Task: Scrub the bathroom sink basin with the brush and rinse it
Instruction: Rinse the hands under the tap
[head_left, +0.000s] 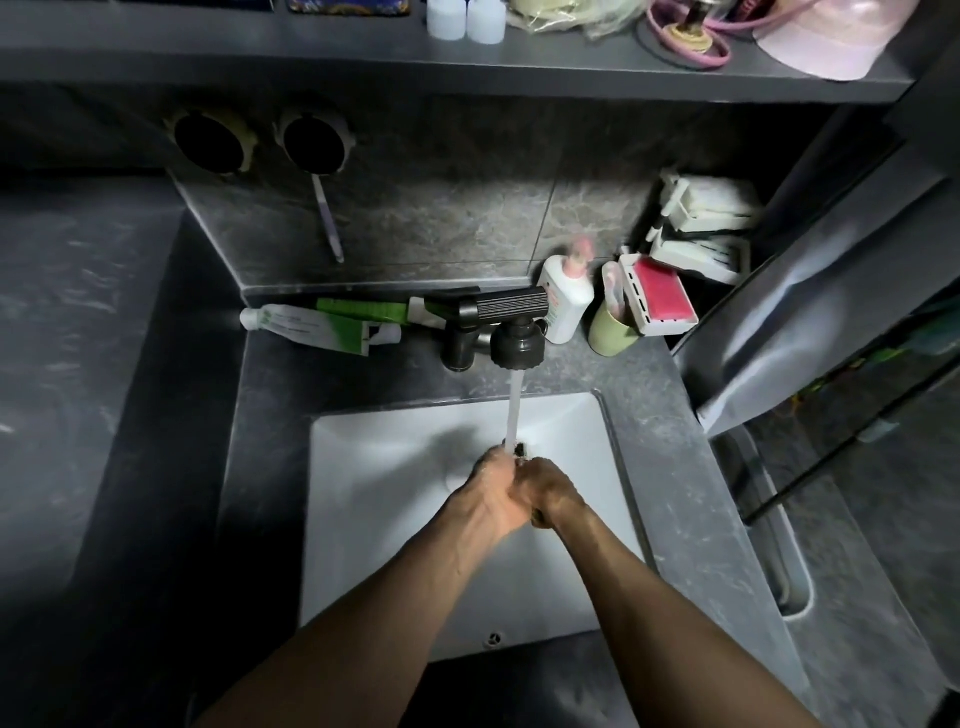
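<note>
Both bare hands meet over the middle of the white rectangular ceramic sink basin (374, 467), directly under the thin stream of running water (514, 410) that drops from the black faucet with the ribbed cylindrical handle (511, 325). The left hand (493, 499) and the right hand (550, 493) are pressed together, fingers curled and touching each other; they look closed on one another rather than on a tool, though whether something small sits between the palms cannot be told. No scrubbing brush shows in either hand or anywhere on the grey stone counter (675, 457), so its place cannot be given. A dark spot just beyond the fingertips is probably the drain. The basin itself lies all around and beneath the hands, its longer side running left to right as seen, and it looks wet and clean. My judgement is that this is a rinse of the hands near the task's end. The faucet handle stands straight ahead of both hands, slightly nearer the right 1, which seems the likelier 1 to reach it.
</note>
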